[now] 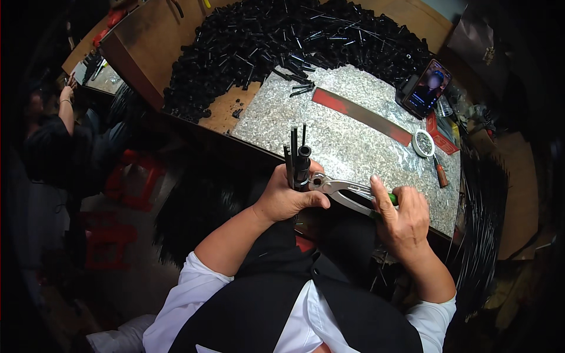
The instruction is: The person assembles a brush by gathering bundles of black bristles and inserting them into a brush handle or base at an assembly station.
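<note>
My left hand (283,197) is closed around a bundle of thin black rods and a thicker black tube (303,162), all standing roughly upright above the fist. The tube's round open end faces up. My right hand (407,220) grips the green handle of a pair of metal pliers (344,187), with one finger reaching up along it. The pliers' jaws are against or right beside the tube, next to my left fingers; whether they bite on it I cannot tell.
A speckled worktop (282,115) bears a red-and-grey flat bar (359,115), a white bowl of small parts (423,143), a screwdriver (440,173) and a propped phone (428,88). Black parts (282,41) are heaped behind. Red stools (109,238) and another person's arm (66,109) are at left.
</note>
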`<state>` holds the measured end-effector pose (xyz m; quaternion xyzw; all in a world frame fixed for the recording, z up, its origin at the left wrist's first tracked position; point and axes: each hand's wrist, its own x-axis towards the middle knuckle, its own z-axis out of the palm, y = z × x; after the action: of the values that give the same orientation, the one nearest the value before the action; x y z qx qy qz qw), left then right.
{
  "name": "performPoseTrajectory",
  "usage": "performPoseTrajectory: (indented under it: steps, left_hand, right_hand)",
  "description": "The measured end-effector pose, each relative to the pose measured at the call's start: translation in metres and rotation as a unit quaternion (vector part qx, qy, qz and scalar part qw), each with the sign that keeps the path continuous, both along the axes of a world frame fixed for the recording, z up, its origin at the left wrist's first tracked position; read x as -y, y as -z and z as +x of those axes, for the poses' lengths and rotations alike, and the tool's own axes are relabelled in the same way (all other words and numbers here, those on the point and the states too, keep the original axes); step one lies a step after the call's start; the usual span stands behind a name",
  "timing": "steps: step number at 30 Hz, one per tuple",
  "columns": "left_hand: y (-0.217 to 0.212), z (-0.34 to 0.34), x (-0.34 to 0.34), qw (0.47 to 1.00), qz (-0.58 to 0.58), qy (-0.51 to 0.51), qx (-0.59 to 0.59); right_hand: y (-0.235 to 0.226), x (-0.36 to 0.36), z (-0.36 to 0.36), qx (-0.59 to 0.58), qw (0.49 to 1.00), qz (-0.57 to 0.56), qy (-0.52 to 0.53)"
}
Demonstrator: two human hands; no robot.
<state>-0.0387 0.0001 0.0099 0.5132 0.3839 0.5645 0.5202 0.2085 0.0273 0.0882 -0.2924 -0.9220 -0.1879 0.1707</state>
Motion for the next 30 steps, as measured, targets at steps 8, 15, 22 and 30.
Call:
performPoseTrajectory:
  steps: [8, 15, 22, 30]
  left_hand:
    - [-0.001, 0.008, 0.004, 0.997, 0.022, -0.073, -0.004]
    - [-0.001, 0.002, 0.005, 0.995, 0.052, -0.034, -0.072]
    - [-0.008, 0.007, 0.004, 0.999, 0.021, -0.005, -0.032]
    - [-0.004, 0.004, 0.005, 0.994, 0.015, -0.02, -0.104]
  right_hand:
    - [0.0, 0.013, -0.008, -0.056, 0.975, -0.216, 0.018]
    - [-0.001, 0.005, -0.003, -0.03, 0.993, -0.113, -0.015]
    - [-0.001, 0.002, 0.002, -0.01, 0.996, -0.087, -0.021]
    - [-0.015, 0.003, 0.001, 0.058, 0.993, -0.099, -0.021]
